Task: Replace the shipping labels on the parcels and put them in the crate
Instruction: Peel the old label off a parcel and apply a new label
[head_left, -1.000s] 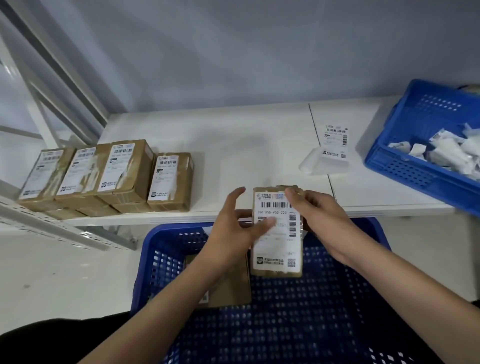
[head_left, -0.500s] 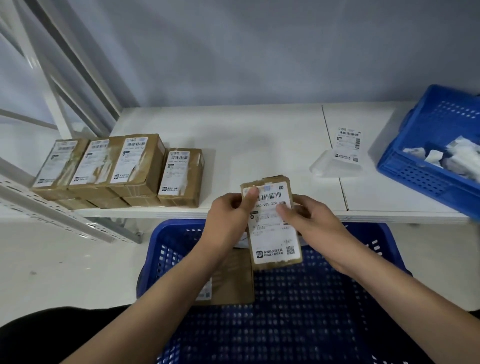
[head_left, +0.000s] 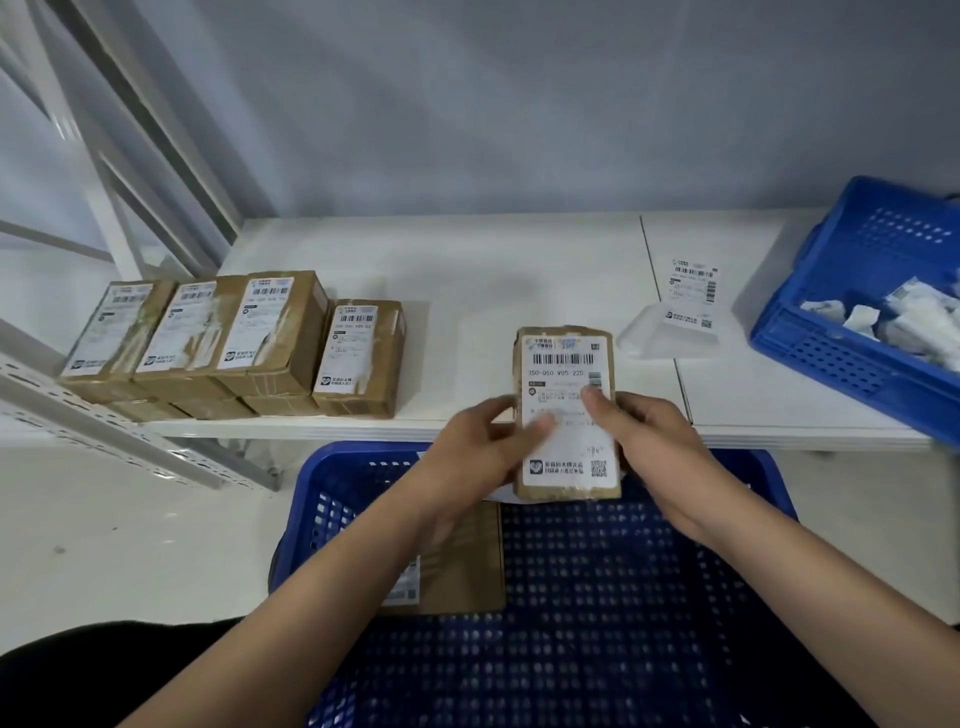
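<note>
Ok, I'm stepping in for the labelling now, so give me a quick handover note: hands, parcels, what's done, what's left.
Left hand and right hand both hold the parcel, thumbs pressing its label, above the front crate.
Done: one parcel in crate.
Left: put the held parcel in; relabel the stacked parcels on the table. A loose label lies there. Far crate holds crumpled paper scraps.

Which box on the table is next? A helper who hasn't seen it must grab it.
On the white table, find the row of brown boxes at its left. Take the rightmost box: it is lower than the three beside it, which sit on other boxes.
</note>
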